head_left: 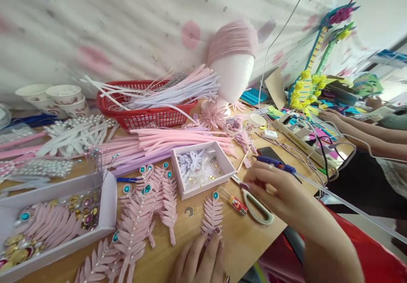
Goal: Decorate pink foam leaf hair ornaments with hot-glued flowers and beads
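Observation:
My left hand (202, 259) is at the front edge, its fingertips closed on the lower end of a pink pipe-cleaner feather (212, 215). This feather has a row of pearls and a teal gem on top. Over the scissors (254, 211), my right hand (276, 185) is bent with thumb and fingers drawn together; what they hold, if anything, is hidden. Just behind it lies a blue glue gun (275, 163). Between the feather and the scissors rests a small clear tube with a red label (233, 201). More finished pink feathers (138, 215) overlap to the left.
A white box (206, 185) holds beads and lilac loops; another box (108, 206) holds gems and pins. Behind are pipe cleaners (178, 141), a red basket (149, 119), paper cups (66, 96) and a foam head (235, 73). Cables and another person's arms (359, 132) are at right.

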`<state>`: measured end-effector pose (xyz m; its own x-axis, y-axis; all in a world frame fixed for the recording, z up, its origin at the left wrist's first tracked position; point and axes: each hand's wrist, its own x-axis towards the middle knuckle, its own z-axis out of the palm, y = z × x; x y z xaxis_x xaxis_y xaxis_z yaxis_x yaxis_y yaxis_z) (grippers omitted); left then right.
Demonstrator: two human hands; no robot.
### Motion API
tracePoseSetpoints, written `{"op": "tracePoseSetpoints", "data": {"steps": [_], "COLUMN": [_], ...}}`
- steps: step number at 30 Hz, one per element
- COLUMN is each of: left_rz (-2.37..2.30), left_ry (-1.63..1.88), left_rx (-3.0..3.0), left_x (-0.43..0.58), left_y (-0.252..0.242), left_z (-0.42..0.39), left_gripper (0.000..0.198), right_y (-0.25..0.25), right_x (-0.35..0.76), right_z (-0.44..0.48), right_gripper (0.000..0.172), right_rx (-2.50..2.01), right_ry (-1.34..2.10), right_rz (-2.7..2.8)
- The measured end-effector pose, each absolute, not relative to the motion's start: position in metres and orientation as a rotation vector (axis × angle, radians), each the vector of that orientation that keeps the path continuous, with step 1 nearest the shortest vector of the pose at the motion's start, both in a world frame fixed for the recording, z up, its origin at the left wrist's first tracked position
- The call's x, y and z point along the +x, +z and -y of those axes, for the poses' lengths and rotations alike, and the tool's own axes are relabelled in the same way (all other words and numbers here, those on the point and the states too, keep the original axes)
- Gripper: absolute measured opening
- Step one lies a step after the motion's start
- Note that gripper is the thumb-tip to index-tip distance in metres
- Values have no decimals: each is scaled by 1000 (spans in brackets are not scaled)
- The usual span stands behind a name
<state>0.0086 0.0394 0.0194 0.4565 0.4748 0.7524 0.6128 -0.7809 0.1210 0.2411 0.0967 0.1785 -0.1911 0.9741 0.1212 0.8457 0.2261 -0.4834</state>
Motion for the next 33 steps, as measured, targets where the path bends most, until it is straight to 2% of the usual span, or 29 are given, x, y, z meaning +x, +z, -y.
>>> {"op": "tracePoseSetpoints", "data": {"steps": [2,6,10,15,33], "left_rz": [962,971,972,984,1006], "left_ry": [-1233,-1256,-1293,-1339,-1365], "left_rx": [-2532,-2507,-2471,-2424,-2414], "left_x": [9,11,14,18,20], "left_y": [19,19,18,14,14], "left_z": [-38,-38,-40,-41,-41], "left_gripper": [46,50,51,54,53], "right_y": [181,178,170,165,159], "right_x": [228,208,198,190,188], "right_z": [-124,-174,-199,-203,-202], "right_gripper": [20,19,18,25,26], "right_rx": [-1685,-1863,-1920,-1985,-2021], "right_ry": [349,115,108,34,-5], "right_rz": [2186,2560,2742,2812,2817]}}
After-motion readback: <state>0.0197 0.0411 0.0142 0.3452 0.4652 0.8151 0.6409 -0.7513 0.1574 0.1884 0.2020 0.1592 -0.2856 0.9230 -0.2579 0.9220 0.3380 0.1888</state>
